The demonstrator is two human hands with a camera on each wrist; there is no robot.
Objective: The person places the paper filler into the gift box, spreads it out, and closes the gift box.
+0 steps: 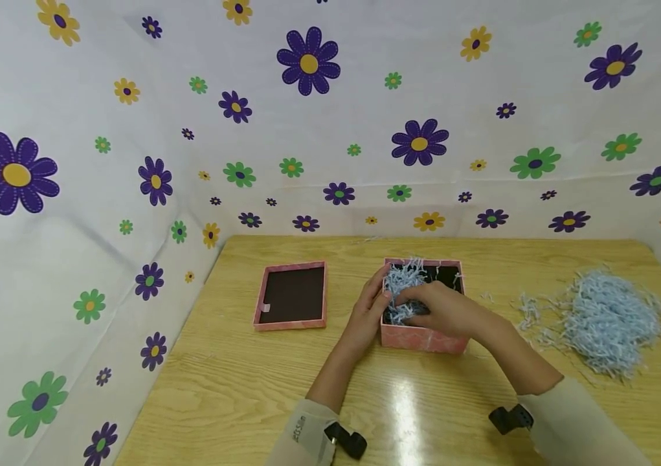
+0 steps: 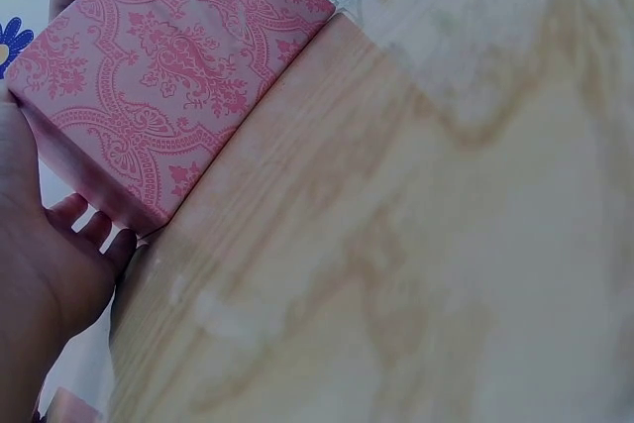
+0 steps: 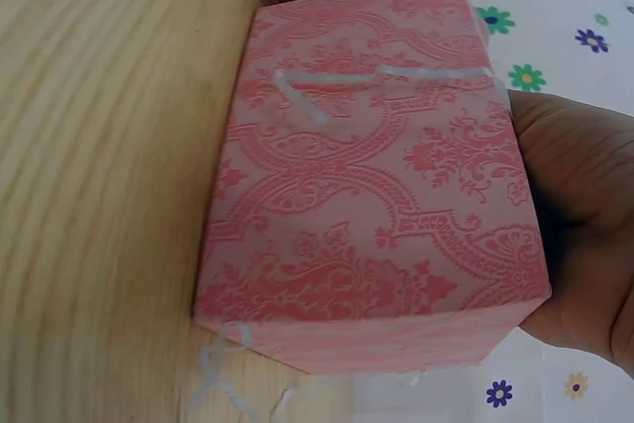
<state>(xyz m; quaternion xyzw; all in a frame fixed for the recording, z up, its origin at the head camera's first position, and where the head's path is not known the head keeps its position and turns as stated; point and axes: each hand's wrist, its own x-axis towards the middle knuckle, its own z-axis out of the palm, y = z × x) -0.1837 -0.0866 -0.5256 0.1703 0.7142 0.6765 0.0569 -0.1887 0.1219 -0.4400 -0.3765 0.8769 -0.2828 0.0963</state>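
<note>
A pink patterned box [image 1: 423, 338] with a dark inside stands on the table. Light blue shredded paper [image 1: 404, 278] fills its left part and sticks up above the rim. My left hand [image 1: 365, 310] holds the box by its left wall, thumb at the rim; in the left wrist view its fingers [image 2: 94, 228] curl against the box's side. My right hand [image 1: 443, 307] reaches in over the front wall, with thumb and fingers bent around the shredded paper. Its fingertips are partly hidden in the paper. In the right wrist view a paper strand [image 3: 396, 72] clings to the box's outer wall.
To the left lies a pink-rimmed lid [image 1: 294, 295], dark side up, with a small white tag [image 1: 266, 308]. A large heap of blue shredded paper [image 1: 612, 323] lies at right, with loose strands [image 1: 528, 310] beside it. Flowered cloth [image 1: 330, 129] hangs behind the wooden table [image 1: 219, 388].
</note>
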